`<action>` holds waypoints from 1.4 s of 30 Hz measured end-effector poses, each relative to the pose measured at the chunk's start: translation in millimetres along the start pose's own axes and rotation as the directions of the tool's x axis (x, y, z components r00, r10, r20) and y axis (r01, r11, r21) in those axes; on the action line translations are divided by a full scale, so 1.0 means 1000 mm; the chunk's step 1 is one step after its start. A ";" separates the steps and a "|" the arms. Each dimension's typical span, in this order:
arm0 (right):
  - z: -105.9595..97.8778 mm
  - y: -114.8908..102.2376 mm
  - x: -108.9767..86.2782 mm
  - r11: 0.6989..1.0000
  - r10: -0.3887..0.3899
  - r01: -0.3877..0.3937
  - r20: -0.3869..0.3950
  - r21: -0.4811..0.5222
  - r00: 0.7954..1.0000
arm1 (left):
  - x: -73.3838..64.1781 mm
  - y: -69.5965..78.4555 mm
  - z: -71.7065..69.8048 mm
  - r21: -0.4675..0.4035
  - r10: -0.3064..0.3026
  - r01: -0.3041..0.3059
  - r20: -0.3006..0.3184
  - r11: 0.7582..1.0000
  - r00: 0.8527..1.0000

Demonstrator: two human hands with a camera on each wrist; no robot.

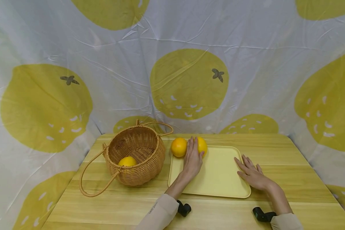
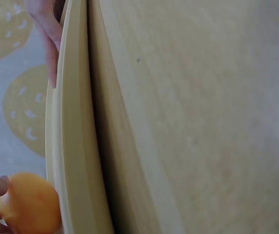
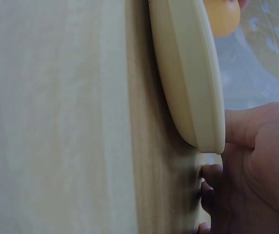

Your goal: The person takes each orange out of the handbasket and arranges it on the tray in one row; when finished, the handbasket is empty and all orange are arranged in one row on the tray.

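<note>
My left hand (image 1: 192, 161) reaches over the far left part of a pale yellow tray (image 1: 218, 172) and holds an orange (image 1: 202, 146). The thumb lies on the near right side of this fruit and the fingers cover its left side; the left wrist view shows the orange (image 2: 32, 202) from below the hand. Close left of these fingers is another orange (image 1: 179, 147), at the tray's far left corner. My right hand (image 1: 254, 175) rests at the tray's right edge with its fingers spread, the thumb at the rim (image 3: 212, 97).
Left of the tray stands a round wicker basket (image 1: 145, 171), its two handles folded outward. One yellow-orange fruit (image 1: 127, 161) lies inside it. All this is on a wooden table (image 1: 287, 179), with a lemon-print cloth (image 1: 253, 80) hanging behind.
</note>
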State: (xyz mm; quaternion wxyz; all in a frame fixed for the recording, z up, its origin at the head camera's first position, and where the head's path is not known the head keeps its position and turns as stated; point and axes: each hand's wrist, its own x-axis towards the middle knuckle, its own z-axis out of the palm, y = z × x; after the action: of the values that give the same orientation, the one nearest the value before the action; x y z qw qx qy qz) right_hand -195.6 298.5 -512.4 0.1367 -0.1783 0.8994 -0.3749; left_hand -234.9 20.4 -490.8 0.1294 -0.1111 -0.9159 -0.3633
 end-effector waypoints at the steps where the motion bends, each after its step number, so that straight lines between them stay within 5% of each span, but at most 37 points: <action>1: 0.000 0.000 0.000 1.000 0.001 -0.001 0.001 0.000 1.000 | 0.000 0.000 0.000 0.005 0.001 -0.001 0.000 1.000 1.000; 11: 0.000 -0.001 0.000 1.000 0.002 -0.002 -0.005 -0.010 1.000 | -0.002 0.002 -0.006 0.012 -0.003 0.002 0.005 1.000 1.000; 26: 0.001 0.000 0.000 1.000 -0.001 0.001 -0.008 -0.009 1.000 | -0.005 0.002 -0.037 -0.049 -0.025 0.028 0.058 0.998 0.998; 33: 0.000 0.000 0.000 1.000 -0.006 0.006 -0.002 -0.003 1.000 | -0.005 0.004 -0.068 -0.190 0.015 0.007 0.115 0.982 0.993; 42: 0.000 0.000 0.001 1.000 -0.004 0.004 0.000 0.005 1.000 | 0.009 0.002 -0.138 -0.239 0.032 0.001 0.136 0.971 0.990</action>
State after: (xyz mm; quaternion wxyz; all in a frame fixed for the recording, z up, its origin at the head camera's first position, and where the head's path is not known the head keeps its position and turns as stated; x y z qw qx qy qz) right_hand -196.2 298.3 -512.9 0.1365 -0.1797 0.8982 -0.3773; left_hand -220.8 -72.7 -390.0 0.0539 -0.1579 -0.8715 -0.4612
